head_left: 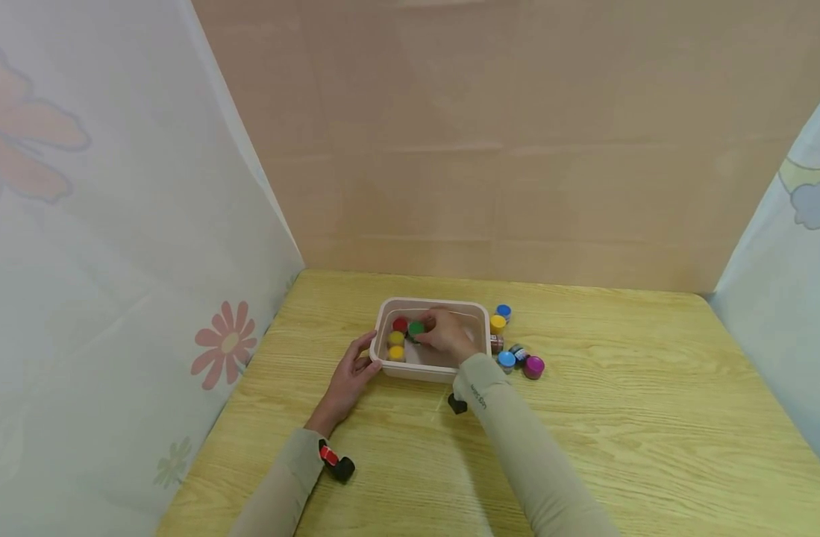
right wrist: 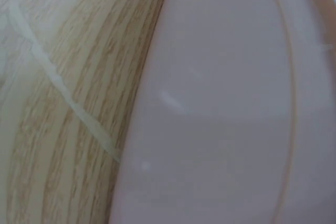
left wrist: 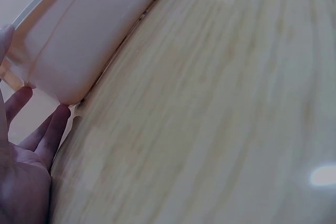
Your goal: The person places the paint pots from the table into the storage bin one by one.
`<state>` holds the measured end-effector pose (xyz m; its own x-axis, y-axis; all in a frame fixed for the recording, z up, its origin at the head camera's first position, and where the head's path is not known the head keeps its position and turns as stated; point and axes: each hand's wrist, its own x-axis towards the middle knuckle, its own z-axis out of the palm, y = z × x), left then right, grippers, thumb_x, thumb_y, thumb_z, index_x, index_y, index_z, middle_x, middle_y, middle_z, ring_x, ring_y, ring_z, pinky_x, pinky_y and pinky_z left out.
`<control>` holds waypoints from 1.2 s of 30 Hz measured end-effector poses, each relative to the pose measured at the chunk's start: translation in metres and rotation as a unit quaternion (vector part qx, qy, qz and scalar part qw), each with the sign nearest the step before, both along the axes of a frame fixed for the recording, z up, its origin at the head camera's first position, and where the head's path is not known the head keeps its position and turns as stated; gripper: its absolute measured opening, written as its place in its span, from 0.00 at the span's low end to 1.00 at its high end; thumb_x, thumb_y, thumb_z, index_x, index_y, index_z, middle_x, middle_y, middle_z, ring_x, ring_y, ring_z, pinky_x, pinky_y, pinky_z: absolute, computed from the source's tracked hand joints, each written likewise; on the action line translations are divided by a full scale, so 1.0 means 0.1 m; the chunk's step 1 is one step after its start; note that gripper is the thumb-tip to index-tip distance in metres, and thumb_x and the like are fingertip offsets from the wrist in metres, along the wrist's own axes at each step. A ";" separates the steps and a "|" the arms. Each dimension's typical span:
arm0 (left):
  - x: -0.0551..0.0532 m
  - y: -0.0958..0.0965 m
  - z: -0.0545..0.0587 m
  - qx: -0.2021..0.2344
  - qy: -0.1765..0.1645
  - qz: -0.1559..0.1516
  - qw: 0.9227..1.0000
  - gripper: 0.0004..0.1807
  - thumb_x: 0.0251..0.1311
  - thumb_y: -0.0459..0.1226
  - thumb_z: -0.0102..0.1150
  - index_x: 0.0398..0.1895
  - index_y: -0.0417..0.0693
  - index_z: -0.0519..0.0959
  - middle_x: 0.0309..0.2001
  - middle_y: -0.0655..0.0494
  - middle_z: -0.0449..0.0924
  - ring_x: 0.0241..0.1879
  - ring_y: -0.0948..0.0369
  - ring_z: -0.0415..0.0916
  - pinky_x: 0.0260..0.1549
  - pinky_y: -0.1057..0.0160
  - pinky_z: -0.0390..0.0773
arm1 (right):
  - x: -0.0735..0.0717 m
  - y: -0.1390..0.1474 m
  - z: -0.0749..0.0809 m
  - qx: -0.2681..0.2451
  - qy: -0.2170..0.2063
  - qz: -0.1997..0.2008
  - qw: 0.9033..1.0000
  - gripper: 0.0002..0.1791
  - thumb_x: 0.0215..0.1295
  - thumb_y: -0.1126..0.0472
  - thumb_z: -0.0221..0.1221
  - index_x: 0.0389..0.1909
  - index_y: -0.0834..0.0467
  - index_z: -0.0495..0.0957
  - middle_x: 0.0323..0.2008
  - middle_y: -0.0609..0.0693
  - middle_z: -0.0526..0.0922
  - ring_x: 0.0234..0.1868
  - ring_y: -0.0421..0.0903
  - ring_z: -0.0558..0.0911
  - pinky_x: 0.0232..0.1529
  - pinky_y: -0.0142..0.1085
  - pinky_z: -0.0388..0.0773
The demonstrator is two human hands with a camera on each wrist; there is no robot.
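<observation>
One green-lidded jar (head_left: pixel 416 328), inside the pale pink tub (head_left: pixel 416 371), toward its left half; pinched between thumb and fingers of the right hand (head_left: pixel 446 333), and whether it touches the tub floor cannot be told. Beside it, along the left end of the tub: one red-lidded jar (head_left: pixel 399 324), one dull yellow-lidded jar (head_left: pixel 396 339), one bright yellow-lidded jar (head_left: pixel 396 353), all three untouched by the hand. Left hand (head_left: pixel 348 380): at the tub's near left corner, fingers spread and fairly straight, tips against the outer wall, not clenched; apparently steadying. Outside, by the tub's right end, loose on the wooden table (head_left: pixel 651 418): one blue-lidded jar (head_left: pixel 504 310), one yellow-lidded jar (head_left: pixel 498 323), one reddish-brown jar (head_left: pixel 496 343) close against the tub, one dark jar (head_left: pixel 518 353) tipped over, one light blue-lidded jar (head_left: pixel 506 361), one magenta-lidded jar (head_left: pixel 533 367). Tally: four within, counting the held one; six without. Judged on that count, the sorting stands partway, three jars settled in the tub, the green one in hand, six on the table side. Behind: one brown backdrop (head_left: pixel 517 149).
</observation>
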<state>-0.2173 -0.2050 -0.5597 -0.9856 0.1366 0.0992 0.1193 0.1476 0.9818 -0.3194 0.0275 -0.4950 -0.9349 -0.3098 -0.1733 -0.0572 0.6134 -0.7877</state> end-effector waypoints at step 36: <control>-0.01 -0.03 -0.02 -0.011 -0.001 0.002 1.000 0.33 0.74 0.49 0.60 0.78 0.70 0.61 0.77 0.48 0.62 0.70 0.43 0.72 0.65 0.48 0.76 | 0.21 0.71 0.45 -0.043 0.059 0.047 0.996 0.20 0.75 0.61 0.60 0.65 0.62 0.78 0.58 0.60 0.84 0.56 0.58 0.82 0.57 0.50 0.82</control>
<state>-0.2185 -0.2077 -0.5613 -0.9864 0.1339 0.0949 0.1172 0.1707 0.9783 -0.2983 0.0988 -0.4502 -0.9133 -0.4058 -0.0340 -0.2060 0.5323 -0.8211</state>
